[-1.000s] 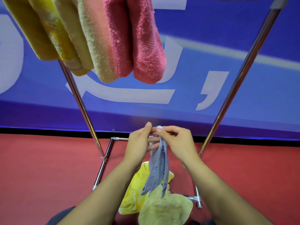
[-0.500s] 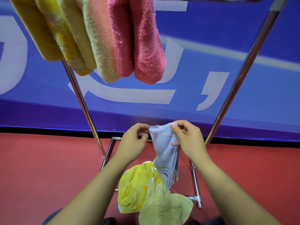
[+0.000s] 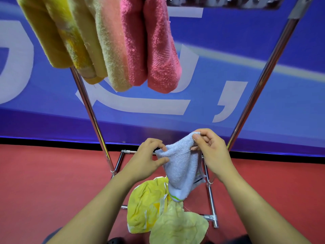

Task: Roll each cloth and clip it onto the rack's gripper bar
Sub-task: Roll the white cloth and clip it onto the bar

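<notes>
Cloth (image 3: 181,166), pale blue-grey terry, is held up in front of the rack's lower frame (image 3: 210,196) by its top edge, its tail hanging down to touch the two yellow cloths (image 3: 158,213) heaped on the red floor (image 3: 44,182). One corner is pinched by the left hand (image 3: 146,161) between thumb and forefinger; the opposite corner is pinched higher by the right hand (image 3: 211,150), other fingers curled. The edge between them sags, so it is best drawn taut and level before rolling is begun. A tight, even roll is probably wanted, narrow enough to be taken by a free clip on the gripper bar (image 3: 223,2) overhead, right of the rolled towels (image 3: 112,41) already hung there. The tail should be lifted clear of the heap, lest a yellow cloth be dragged along.
</notes>
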Available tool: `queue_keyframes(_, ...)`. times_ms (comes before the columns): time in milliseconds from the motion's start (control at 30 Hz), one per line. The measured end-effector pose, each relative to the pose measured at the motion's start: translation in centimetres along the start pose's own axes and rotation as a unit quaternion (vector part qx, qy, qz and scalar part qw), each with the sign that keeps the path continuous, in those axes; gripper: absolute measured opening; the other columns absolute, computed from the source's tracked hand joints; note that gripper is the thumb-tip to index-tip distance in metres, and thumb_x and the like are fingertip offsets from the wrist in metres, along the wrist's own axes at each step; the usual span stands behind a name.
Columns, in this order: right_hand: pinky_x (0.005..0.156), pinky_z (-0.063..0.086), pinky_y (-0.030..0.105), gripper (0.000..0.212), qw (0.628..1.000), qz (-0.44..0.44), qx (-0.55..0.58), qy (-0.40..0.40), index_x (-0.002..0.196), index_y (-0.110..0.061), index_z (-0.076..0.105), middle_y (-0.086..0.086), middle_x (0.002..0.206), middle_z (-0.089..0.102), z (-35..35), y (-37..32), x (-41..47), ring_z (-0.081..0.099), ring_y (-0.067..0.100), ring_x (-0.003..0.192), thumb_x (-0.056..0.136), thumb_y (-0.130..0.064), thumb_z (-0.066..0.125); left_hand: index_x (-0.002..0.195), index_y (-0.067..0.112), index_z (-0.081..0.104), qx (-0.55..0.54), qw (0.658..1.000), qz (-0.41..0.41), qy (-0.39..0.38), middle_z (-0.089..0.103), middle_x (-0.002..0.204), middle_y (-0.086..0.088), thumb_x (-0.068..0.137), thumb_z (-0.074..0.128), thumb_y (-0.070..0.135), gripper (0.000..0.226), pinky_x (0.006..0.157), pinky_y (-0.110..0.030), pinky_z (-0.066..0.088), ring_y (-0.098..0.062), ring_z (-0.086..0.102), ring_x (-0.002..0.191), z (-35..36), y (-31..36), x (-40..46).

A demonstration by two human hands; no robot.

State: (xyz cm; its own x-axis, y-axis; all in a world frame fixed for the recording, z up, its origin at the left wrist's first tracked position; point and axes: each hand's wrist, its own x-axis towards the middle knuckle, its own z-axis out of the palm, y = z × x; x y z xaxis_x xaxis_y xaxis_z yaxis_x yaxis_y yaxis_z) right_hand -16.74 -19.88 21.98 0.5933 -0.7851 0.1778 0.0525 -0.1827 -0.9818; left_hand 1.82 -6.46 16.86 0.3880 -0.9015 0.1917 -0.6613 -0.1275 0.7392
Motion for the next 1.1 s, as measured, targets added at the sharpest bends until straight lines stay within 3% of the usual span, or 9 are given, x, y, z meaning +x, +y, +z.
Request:
queue_keyframes(133,0.069,0.053,0.018,0.008,1.000,-0.007,0.005,-0.013,0.099,-0.010,0.066,-0.007,0.076,0.070,0.2,-0.2,-0.2,0.066,0.010,0.069,0.100,-0.007,0.058,0.099,0.030,0.066,0.002,1.000,0.014,-0.028,0.059,0.114,0.011,0.087,0.079,0.028,0.018,0.095,-0.022,0.046,-0.005,0.058,0.109,0.2,0.3,-0.1)
queue_keyframes(233,0.068,0.053,0.017,0.008,1.000,-0.005,0.001,-0.020,0.099,-0.010,0.065,-0.008,0.074,0.070,0.1,-0.2,-0.2,0.066,0.010,0.068,0.100,-0.007,0.058,0.093,0.032,0.064,0.035,0.997,-0.004,-0.070,0.060,0.101,0.007,0.091,0.074,0.033,0.010,0.088,-0.028,0.049,-0.008,0.056,0.098,-0.1,0.5,-0.1)
queue_keyframes(333,0.070,0.054,0.020,0.007,1.000,0.003,-0.007,-0.001,0.100,-0.009,0.066,-0.007,0.076,0.071,-0.3,0.0,0.0,0.068,0.011,0.067,0.100,-0.010,0.058,0.072,0.029,0.057,0.084,0.993,-0.017,-0.083,0.060,0.082,0.006,0.092,0.071,0.040,0.026,0.082,-0.035,0.046,-0.011,0.052,0.087,-0.6,0.2,-0.1)
queue_keyframes(567,0.069,0.050,0.026,0.004,0.996,0.033,-0.030,0.083,0.096,-0.020,0.066,-0.011,0.077,0.073,-1.2,1.1,0.6,0.071,0.014,0.059,0.099,-0.019,0.063,0.083,0.023,0.067,0.082,0.994,-0.071,0.018,0.064,0.090,0.006,0.089,0.069,0.054,0.032,0.082,-0.032,0.051,-0.009,0.065,0.088,-1.9,0.3,0.4)
queue_keyframes(700,0.076,0.052,0.029,0.003,0.993,0.055,-0.003,0.106,0.096,-0.018,0.067,-0.006,0.083,0.075,-1.2,1.6,0.9,0.076,0.018,0.067,0.098,-0.018,0.064,0.077,0.022,0.070,0.048,0.994,-0.073,0.072,0.067,0.092,0.009,0.085,0.074,0.054,0.033,0.081,-0.033,0.052,-0.010,0.066,0.088,-1.7,0.5,0.4)
queue_keyframes(867,0.094,0.054,0.036,0.006,0.990,0.063,0.061,0.114,0.096,-0.013,0.066,-0.008,0.078,0.072,-1.2,1.6,1.0,0.077,0.018,0.079,0.100,-0.016,0.062,0.071,0.027,0.070,-0.035,0.991,-0.034,0.128,0.073,0.085,0.012,0.081,0.083,0.036,0.019,0.071,-0.020,0.046,-0.004,0.065,0.076,-1.7,1.2,0.6)
queue_keyframes(967,0.102,0.052,0.044,0.007,0.989,0.061,0.075,0.109,0.096,-0.011,0.065,-0.011,0.072,0.071,-1.4,1.7,1.1,0.074,0.010,0.074,0.100,-0.015,0.060,0.075,0.028,0.065,-0.112,0.982,-0.051,0.144,0.065,0.067,0.002,0.076,0.089,0.030,0.024,0.063,-0.029,0.049,-0.010,0.056,0.060,-1.7,1.1,0.8)
queue_keyframes(1033,0.104,0.052,0.047,0.008,0.989,0.064,0.078,0.111,0.096,-0.010,0.065,-0.008,0.075,0.068,-1.5,1.9,1.2,0.074,0.011,0.075,0.100,-0.016,0.061,0.084,0.030,0.065,-0.173,0.976,-0.048,0.122,0.063,0.066,0.003,0.075,0.090,0.025,0.027,0.066,-0.035,0.053,-0.013,0.057,0.062,-1.8,1.0,0.8)
queue_keyframes(1100,0.104,0.051,0.049,0.009,0.989,0.069,0.075,0.109,0.098,-0.010,0.066,-0.003,0.081,0.067,-1.6,2.2,1.4,0.075,0.012,0.077,0.100,-0.017,0.062,0.097,0.032,0.072,-0.161,0.981,-0.044,0.099,0.067,0.069,0.006,0.079,0.088,0.024,0.026,0.071,-0.031,0.053,-0.010,0.060,0.066,-1.9,0.9,0.9)
